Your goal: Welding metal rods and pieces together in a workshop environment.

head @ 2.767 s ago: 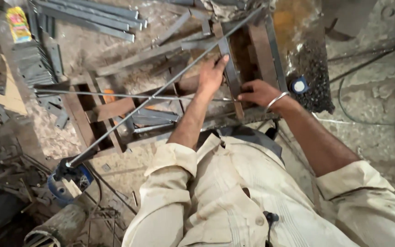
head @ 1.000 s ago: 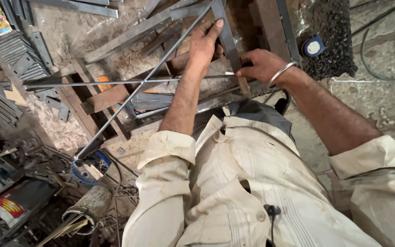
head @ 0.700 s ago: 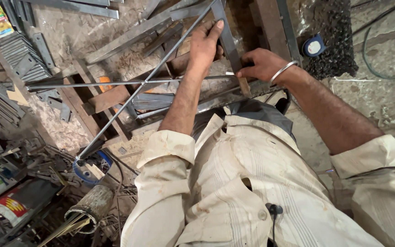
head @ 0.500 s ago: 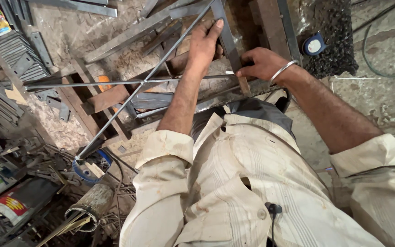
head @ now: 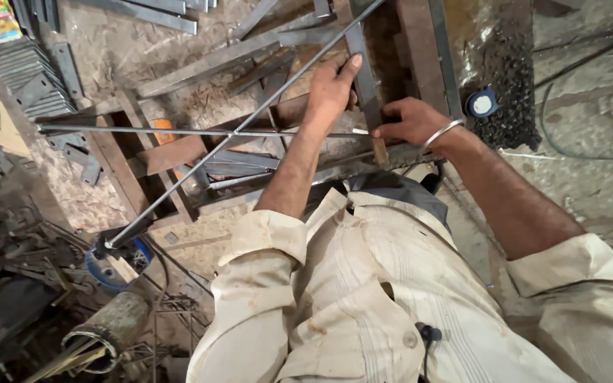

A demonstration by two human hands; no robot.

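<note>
My left hand (head: 331, 89) grips a flat steel strip (head: 360, 60) that stands tilted against a rusty metal frame (head: 179, 152), thumb pressed along its edge. My right hand (head: 409, 120), a metal bangle on its wrist, pinches the near end of a thin horizontal rod (head: 179, 132) where it meets the strip's lower part. A second, longer rod (head: 250, 117) runs diagonally from lower left to upper right, crossing the horizontal rod and passing under my left hand.
A blue round tape measure (head: 482, 105) lies right of the frame on dark grit. Stacked flat steel pieces (head: 33, 74) sit upper left. A dusty cylinder (head: 108, 326) and wire scraps crowd the lower left. A cable (head: 555, 135) loops at the right.
Over the last second both hands keep their hold in the same places. Since the oldest frame the view has tilted down and left; the rods and strip have barely moved.
</note>
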